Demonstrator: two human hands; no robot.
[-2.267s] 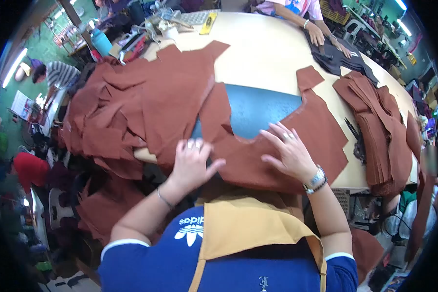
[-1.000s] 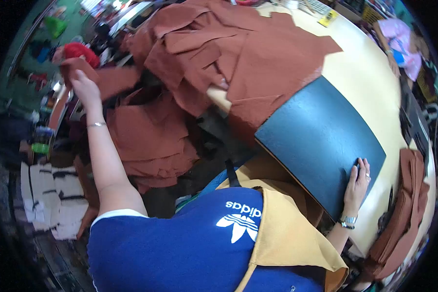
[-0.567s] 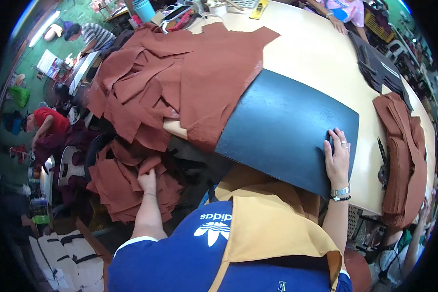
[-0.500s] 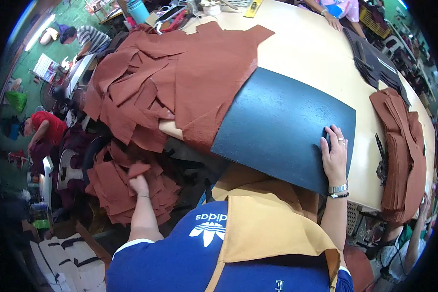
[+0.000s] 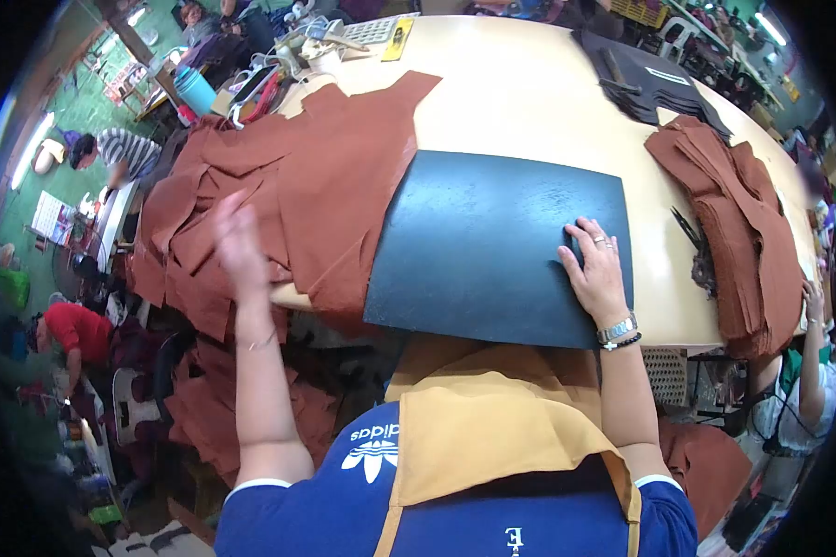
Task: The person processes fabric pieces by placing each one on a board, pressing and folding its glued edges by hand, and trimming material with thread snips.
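Note:
My left hand (image 5: 241, 243) is raised over the heap of reddish-brown fabric pieces (image 5: 344, 167) on the left of the table. It is blurred by motion, but its fingers look stretched out and nothing shows in them. My right hand (image 5: 596, 278) lies with fingers spread on the right part of a dark, smooth board (image 5: 492, 246). The board rests at the table's near edge, bare on top, beside the fabric heap. Below the left forearm, more reddish-brown pieces (image 5: 251, 404) sit in a pile off the table.
Dark scissors (image 5: 697, 255) lie beside a thick stack of brown pieces (image 5: 738, 241) on the table's right. Behind it is a dark folded stack (image 5: 646, 79). A turquoise bottle (image 5: 195, 91) and a yellow tool (image 5: 398, 40) stand farther back. Other people work around.
My left hand has risen from the lower pile, where it held a brown piece, to above the table heap, now without it. The right hand stays on the board; the view has shifted.

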